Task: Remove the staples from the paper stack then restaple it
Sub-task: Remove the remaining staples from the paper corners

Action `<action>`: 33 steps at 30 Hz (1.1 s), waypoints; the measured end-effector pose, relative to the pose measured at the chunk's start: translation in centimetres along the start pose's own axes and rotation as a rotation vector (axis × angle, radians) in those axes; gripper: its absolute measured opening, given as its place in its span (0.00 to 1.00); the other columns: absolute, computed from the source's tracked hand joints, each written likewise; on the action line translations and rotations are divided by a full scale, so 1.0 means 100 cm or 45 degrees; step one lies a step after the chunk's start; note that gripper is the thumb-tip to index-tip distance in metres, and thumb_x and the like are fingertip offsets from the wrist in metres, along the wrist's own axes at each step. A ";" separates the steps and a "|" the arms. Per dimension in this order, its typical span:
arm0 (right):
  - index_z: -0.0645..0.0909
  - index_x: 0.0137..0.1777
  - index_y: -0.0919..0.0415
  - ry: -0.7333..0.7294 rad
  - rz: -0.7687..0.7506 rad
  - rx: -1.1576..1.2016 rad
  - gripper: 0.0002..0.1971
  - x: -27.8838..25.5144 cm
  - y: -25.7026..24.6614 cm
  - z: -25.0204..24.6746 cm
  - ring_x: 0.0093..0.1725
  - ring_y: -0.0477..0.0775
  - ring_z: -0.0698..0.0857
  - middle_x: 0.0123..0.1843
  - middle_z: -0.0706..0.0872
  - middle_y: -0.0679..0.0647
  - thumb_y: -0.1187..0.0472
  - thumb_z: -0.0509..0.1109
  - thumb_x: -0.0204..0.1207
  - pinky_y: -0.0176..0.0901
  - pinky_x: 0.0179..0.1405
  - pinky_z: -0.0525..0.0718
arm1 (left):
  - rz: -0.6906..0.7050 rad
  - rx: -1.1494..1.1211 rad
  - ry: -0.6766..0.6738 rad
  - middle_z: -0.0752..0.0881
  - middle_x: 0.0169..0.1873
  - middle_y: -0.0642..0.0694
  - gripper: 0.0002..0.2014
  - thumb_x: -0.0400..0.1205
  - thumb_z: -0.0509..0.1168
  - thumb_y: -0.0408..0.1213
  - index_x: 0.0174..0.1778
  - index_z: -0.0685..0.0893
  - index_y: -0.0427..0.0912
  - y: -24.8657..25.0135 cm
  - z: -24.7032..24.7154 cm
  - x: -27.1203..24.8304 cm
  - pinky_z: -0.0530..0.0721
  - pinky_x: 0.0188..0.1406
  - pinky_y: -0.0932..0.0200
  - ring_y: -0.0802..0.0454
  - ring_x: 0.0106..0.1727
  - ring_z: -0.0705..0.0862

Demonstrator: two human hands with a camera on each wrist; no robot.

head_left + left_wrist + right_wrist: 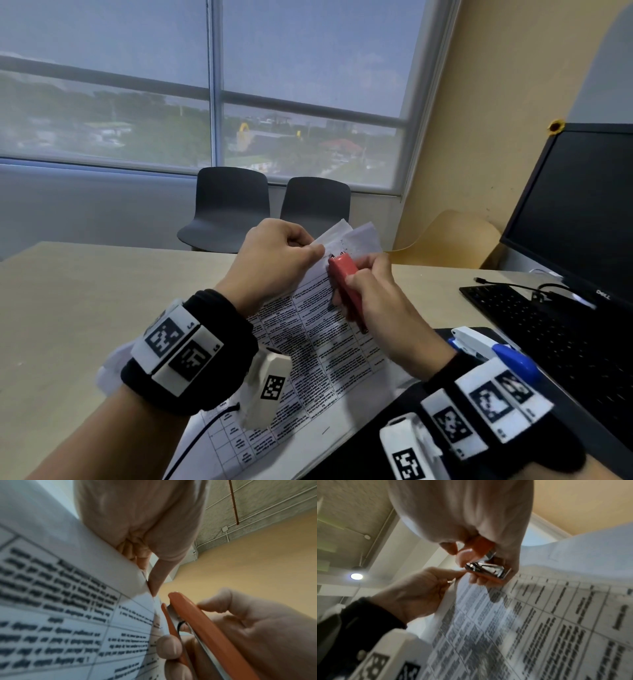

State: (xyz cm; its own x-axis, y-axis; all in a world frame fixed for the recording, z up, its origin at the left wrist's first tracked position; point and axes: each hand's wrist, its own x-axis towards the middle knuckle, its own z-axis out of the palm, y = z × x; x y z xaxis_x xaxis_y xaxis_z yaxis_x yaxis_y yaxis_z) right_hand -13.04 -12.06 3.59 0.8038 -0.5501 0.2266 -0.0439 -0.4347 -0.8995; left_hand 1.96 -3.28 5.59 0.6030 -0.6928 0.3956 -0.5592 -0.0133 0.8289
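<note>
The staple-pulling step is in hand: the left hand [274,255] pinches the paper stack [308,346] corner lifted off the surface [85,291], the right hand [380,308] grips the red staple remover [346,284] at it, and next probably comes a steady pull.

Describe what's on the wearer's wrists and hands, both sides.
Both hands are bare: left hand, right hand. Each wrist carries a black fabric band with white blocks bearing black-and-white square fiducial tags. A white camera pod with its own tag hangs under each wrist; a thin black cable leaves the left one.
</note>
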 end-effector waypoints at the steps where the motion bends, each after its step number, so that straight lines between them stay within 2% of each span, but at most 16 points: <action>1: 0.68 0.63 0.53 -0.067 0.043 0.029 0.08 -0.001 -0.001 -0.005 0.42 0.48 0.81 0.50 0.87 0.61 0.56 0.55 0.87 0.43 0.43 0.80 | -0.019 0.004 -0.016 0.91 0.32 0.44 0.07 0.77 0.73 0.41 0.36 0.92 0.44 -0.001 0.000 0.000 0.90 0.42 0.49 0.48 0.35 0.89; 4: 0.79 0.66 0.55 -0.228 0.063 0.093 0.13 -0.005 -0.003 -0.023 0.47 0.52 0.87 0.57 0.89 0.62 0.57 0.65 0.84 0.45 0.51 0.85 | -0.060 0.026 -0.050 0.91 0.33 0.46 0.06 0.78 0.72 0.38 0.37 0.92 0.45 -0.002 -0.002 0.001 0.88 0.40 0.54 0.51 0.35 0.88; 7: 0.86 0.62 0.56 -0.133 -0.039 0.079 0.19 -0.008 -0.005 -0.038 0.47 0.50 0.90 0.53 0.91 0.59 0.52 0.74 0.72 0.38 0.47 0.87 | -0.085 0.022 -0.057 0.92 0.35 0.46 0.06 0.79 0.72 0.39 0.38 0.93 0.45 -0.002 -0.003 0.001 0.90 0.45 0.52 0.48 0.40 0.91; 11: 0.81 0.65 0.55 0.071 -0.083 0.204 0.33 0.003 -0.002 -0.049 0.48 0.51 0.92 0.51 0.93 0.58 0.54 0.84 0.58 0.36 0.43 0.86 | -0.095 0.035 -0.054 0.92 0.36 0.47 0.06 0.79 0.72 0.41 0.39 0.93 0.47 -0.002 -0.002 0.000 0.90 0.45 0.54 0.49 0.42 0.91; 14: 0.79 0.64 0.55 0.176 -0.065 0.324 0.41 0.017 -0.002 -0.053 0.58 0.55 0.90 0.58 0.89 0.58 0.55 0.92 0.49 0.42 0.53 0.87 | -0.114 0.047 -0.037 0.92 0.36 0.47 0.06 0.80 0.72 0.42 0.39 0.93 0.47 -0.003 -0.002 -0.001 0.90 0.42 0.55 0.49 0.40 0.91; 16: 0.78 0.62 0.58 0.265 -0.059 0.378 0.45 0.024 -0.003 -0.052 0.60 0.57 0.88 0.60 0.86 0.59 0.54 0.92 0.40 0.48 0.59 0.87 | -0.142 0.043 -0.013 0.92 0.35 0.47 0.08 0.80 0.73 0.44 0.39 0.92 0.45 -0.003 -0.001 -0.001 0.88 0.38 0.57 0.51 0.38 0.90; 17: 0.78 0.60 0.60 0.282 -0.055 0.405 0.46 0.026 -0.005 -0.050 0.59 0.57 0.88 0.60 0.85 0.60 0.54 0.93 0.39 0.47 0.59 0.87 | -0.145 0.055 -0.004 0.91 0.33 0.47 0.09 0.80 0.73 0.44 0.38 0.92 0.44 -0.004 -0.001 -0.001 0.85 0.35 0.59 0.52 0.36 0.88; 19: 0.79 0.58 0.64 0.283 -0.044 0.576 0.39 0.030 -0.009 -0.047 0.51 0.54 0.90 0.58 0.85 0.63 0.59 0.91 0.45 0.39 0.48 0.88 | -0.138 0.073 -0.012 0.90 0.32 0.45 0.11 0.80 0.73 0.45 0.36 0.92 0.43 -0.003 0.000 -0.001 0.81 0.33 0.61 0.53 0.33 0.85; 21: 0.77 0.60 0.70 0.230 -0.036 0.913 0.29 0.030 -0.017 -0.044 0.41 0.50 0.92 0.56 0.85 0.65 0.68 0.81 0.58 0.33 0.36 0.87 | -0.144 0.062 -0.035 0.91 0.33 0.43 0.11 0.81 0.72 0.44 0.36 0.93 0.43 -0.002 0.000 -0.001 0.82 0.33 0.60 0.51 0.33 0.85; 23: 0.74 0.69 0.74 0.207 -0.029 1.124 0.30 0.030 -0.023 -0.041 0.37 0.48 0.91 0.50 0.86 0.61 0.68 0.75 0.65 0.33 0.32 0.86 | -0.157 0.062 -0.047 0.91 0.35 0.42 0.11 0.81 0.71 0.44 0.37 0.92 0.43 -0.001 0.001 -0.001 0.84 0.36 0.57 0.48 0.34 0.86; 25: 0.72 0.74 0.74 0.211 -0.019 1.150 0.37 0.032 -0.027 -0.038 0.39 0.48 0.88 0.47 0.86 0.58 0.60 0.76 0.66 0.35 0.36 0.87 | -0.168 0.066 -0.050 0.91 0.35 0.42 0.11 0.82 0.70 0.44 0.38 0.92 0.43 -0.001 0.001 -0.001 0.86 0.39 0.54 0.48 0.34 0.86; 27: 0.69 0.78 0.71 0.201 -0.014 1.122 0.41 0.036 -0.031 -0.034 0.50 0.54 0.90 0.53 0.89 0.61 0.57 0.79 0.66 0.44 0.47 0.89 | -0.162 0.077 -0.040 0.91 0.33 0.41 0.13 0.82 0.69 0.43 0.37 0.93 0.42 0.001 0.002 -0.001 0.86 0.39 0.52 0.49 0.32 0.84; 28: 0.65 0.80 0.71 0.192 -0.028 1.132 0.43 0.039 -0.032 -0.032 0.56 0.59 0.90 0.56 0.89 0.63 0.58 0.79 0.67 0.50 0.53 0.89 | -0.157 0.084 -0.031 0.89 0.32 0.42 0.13 0.83 0.69 0.43 0.37 0.93 0.41 0.002 0.002 -0.002 0.84 0.38 0.54 0.50 0.32 0.82; 30: 0.62 0.81 0.70 0.169 -0.058 1.151 0.45 0.043 -0.034 -0.030 0.60 0.66 0.89 0.56 0.88 0.66 0.63 0.80 0.66 0.54 0.57 0.89 | -0.162 0.079 -0.026 0.86 0.27 0.46 0.14 0.84 0.69 0.43 0.37 0.93 0.40 0.003 0.003 -0.002 0.79 0.35 0.58 0.52 0.30 0.80; 32: 0.68 0.76 0.71 0.153 -0.073 1.056 0.38 0.045 -0.037 -0.026 0.58 0.61 0.90 0.56 0.87 0.63 0.62 0.79 0.67 0.52 0.58 0.88 | -0.181 0.066 -0.027 0.83 0.25 0.47 0.14 0.84 0.69 0.42 0.37 0.92 0.40 0.004 0.003 -0.002 0.77 0.35 0.59 0.53 0.28 0.79; 33: 0.74 0.71 0.70 0.163 -0.061 0.976 0.30 0.047 -0.038 -0.023 0.55 0.56 0.89 0.52 0.88 0.60 0.61 0.77 0.70 0.50 0.58 0.87 | -0.192 0.057 -0.025 0.84 0.25 0.46 0.14 0.84 0.69 0.42 0.37 0.92 0.39 0.004 0.003 -0.002 0.78 0.35 0.58 0.52 0.28 0.79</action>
State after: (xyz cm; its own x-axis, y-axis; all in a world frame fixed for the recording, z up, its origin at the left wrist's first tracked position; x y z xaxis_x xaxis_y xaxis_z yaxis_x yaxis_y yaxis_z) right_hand -10.52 -14.64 8.93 0.7178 -0.6412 0.2711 0.4489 0.1286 -0.8843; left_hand 1.41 -3.37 5.66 0.6709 -0.6946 0.2596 -0.4883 -0.1504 0.8596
